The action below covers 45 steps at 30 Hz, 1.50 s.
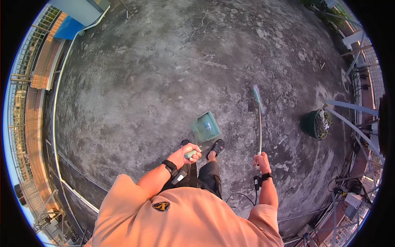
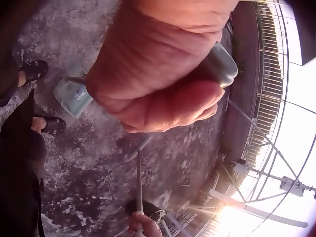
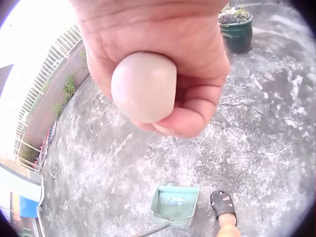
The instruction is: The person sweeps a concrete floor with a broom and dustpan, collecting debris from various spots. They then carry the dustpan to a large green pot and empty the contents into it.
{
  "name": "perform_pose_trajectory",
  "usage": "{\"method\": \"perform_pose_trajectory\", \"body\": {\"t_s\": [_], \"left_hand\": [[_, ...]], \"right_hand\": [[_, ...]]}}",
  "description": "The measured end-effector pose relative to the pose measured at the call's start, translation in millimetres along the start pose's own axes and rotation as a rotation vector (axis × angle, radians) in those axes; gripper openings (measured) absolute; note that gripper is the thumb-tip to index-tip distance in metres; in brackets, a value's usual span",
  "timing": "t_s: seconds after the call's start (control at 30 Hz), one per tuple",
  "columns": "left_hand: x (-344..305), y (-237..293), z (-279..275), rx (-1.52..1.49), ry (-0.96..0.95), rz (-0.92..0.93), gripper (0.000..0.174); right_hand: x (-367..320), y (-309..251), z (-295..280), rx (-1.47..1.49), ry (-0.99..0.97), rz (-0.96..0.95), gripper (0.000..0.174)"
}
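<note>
A person's left hand (image 1: 190, 154) grips the pale green grip of a long-handled dustpan (image 1: 207, 126), fingers curled right around it. The pan is just in front of the person's feet, over a weathered, stained grey concrete floor (image 1: 156, 86), with a small blue-and-white patch showing inside it. The right hand (image 1: 262, 162) holds the pale handle of a broom (image 1: 259, 129), fingers wrapped around the shaft near its rounded end. The broom's light blue-green head is blurred, ahead and to the right of the dustpan and well apart from it; whether the bristles touch the concrete is unclear.

The person wears a peach-orange shirt (image 1: 185, 218) with a dark emblem, dark shorts (image 1: 210, 177) and dark perforated clogs (image 1: 218, 147). A black strap with a small device circles each wrist. Farther right stands a dark green plant pot (image 1: 314, 124) holding soil and a plant. Railings and low walls edge the area.
</note>
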<state>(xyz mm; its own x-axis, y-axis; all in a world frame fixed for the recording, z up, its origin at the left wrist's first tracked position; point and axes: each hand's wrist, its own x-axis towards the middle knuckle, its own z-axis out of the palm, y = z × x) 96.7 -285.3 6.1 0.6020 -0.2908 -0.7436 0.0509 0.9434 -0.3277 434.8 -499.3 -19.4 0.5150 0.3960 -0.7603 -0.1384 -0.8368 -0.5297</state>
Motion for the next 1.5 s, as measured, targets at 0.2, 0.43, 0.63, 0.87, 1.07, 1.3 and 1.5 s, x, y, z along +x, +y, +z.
{"method": "perform_pose_trajectory", "body": {"t_s": [0.2,0.43,0.63,0.87,1.07,1.3,1.5], "left_hand": [[12.4,11.8,32.7,-0.031,0.081,0.064,0.016],[22.0,32.4,61.8,0.037,0.110,0.045,0.018],[27.9,43.7,49.6,-0.060,0.032,-0.013,0.019],[29.5,54.9,45.6,0.021,0.043,-0.047,0.016],[19.5,63.5,51.5,0.123,0.090,0.060,0.013],[6.0,74.6,51.9,0.071,0.035,0.057,0.010],[-10.2,82.8,48.5,0.160,0.071,0.000,0.010]], "right_hand": [[62.9,-3.3,12.7,-0.296,-0.220,0.066,0.025],[-35.7,104.2,65.4,-0.395,-0.614,0.078,0.029],[-94.7,42.1,17.2,0.184,-0.636,0.205,0.016],[-71.7,-20.5,7.2,0.191,-0.370,0.180,0.014],[-19.4,-45.8,56.9,0.003,-0.195,0.153,0.015],[-85.8,-14.8,153.9,-0.430,-0.419,0.216,0.033],[-146.0,-85.3,129.4,0.021,-0.398,0.286,0.012]]}}
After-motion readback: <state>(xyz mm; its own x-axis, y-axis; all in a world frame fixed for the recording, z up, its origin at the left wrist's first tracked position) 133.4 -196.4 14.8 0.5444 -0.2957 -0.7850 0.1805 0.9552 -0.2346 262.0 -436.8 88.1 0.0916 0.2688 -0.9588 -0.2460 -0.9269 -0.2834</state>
